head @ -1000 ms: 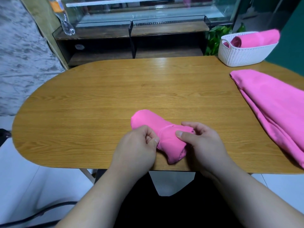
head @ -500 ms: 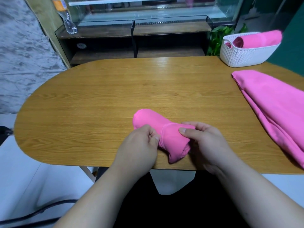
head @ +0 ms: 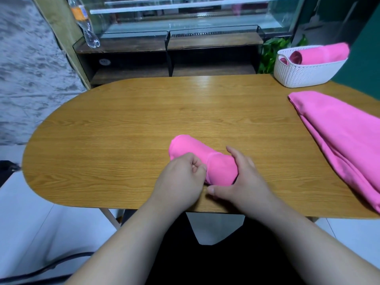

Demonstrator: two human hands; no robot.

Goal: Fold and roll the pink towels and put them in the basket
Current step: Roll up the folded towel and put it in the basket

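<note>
Rolled pink towel [head: 192,150] | oval wooden table [head: 123,130] | glass cabinet [head: 205,23] behind

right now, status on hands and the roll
Left hand pinches roll, right hand cups its near end. Roll on table, not yet in basket. Spare towel lies at right, short of basket.

Even indoor light, glare on table [head: 205,83], edges warped.
</note>
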